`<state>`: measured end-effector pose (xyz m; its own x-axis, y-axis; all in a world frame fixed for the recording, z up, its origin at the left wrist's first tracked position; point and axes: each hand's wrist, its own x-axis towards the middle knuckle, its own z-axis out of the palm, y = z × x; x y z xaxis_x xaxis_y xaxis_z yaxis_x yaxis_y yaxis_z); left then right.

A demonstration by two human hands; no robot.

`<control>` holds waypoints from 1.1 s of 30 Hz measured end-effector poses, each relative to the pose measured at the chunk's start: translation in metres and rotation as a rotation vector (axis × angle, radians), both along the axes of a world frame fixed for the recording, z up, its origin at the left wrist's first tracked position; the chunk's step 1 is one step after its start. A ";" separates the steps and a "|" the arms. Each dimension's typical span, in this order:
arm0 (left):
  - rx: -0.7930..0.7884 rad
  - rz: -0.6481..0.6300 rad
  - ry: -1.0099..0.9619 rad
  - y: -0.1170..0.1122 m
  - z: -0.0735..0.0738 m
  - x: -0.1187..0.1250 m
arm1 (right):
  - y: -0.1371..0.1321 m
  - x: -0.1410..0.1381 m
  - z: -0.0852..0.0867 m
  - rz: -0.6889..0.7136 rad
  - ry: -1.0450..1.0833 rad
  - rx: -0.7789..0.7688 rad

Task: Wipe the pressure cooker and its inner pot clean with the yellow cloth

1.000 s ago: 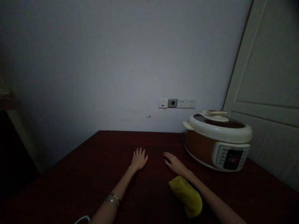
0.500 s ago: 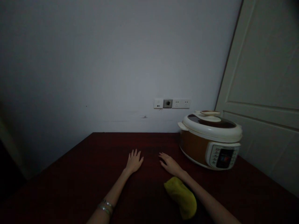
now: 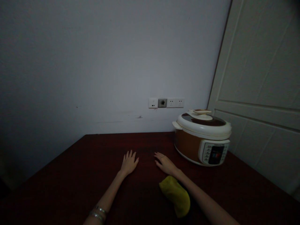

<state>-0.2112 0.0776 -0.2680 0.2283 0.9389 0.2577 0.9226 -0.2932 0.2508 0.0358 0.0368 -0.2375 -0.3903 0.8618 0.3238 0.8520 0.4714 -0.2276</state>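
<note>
My left hand lies flat on the dark red table, fingers spread, holding nothing. Two bracelets circle that forearm. To the right, my right hand rests palm down with its fingers loosely stretched out and nothing in it. A folded yellow-green cloth sits just below my right wrist, beside the forearm. The white and brown electric pressure cooker stands on the table to the right of my right hand, apart from it. Its lid is on, and its control panel faces forward.
Behind the table rises a pale wall with a row of sockets and switches. A light panelled door borders the table on the right. The table's far edge meets the wall.
The whole view has shifted, so everything appears a little further left. Both hands, the cloth and the cooker keep their places on the table.
</note>
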 end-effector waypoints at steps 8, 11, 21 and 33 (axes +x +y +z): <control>-0.004 0.004 -0.005 0.000 0.000 0.000 | 0.001 0.001 -0.001 0.003 0.004 0.003; 0.002 0.003 0.000 0.000 0.000 0.000 | -0.001 0.000 0.000 0.000 0.008 -0.001; -0.071 0.025 -0.119 -0.003 0.007 0.001 | -0.003 -0.003 0.008 -0.008 0.081 -0.040; -0.360 -0.214 -0.727 0.036 0.134 0.071 | -0.115 0.010 0.186 0.263 0.174 0.046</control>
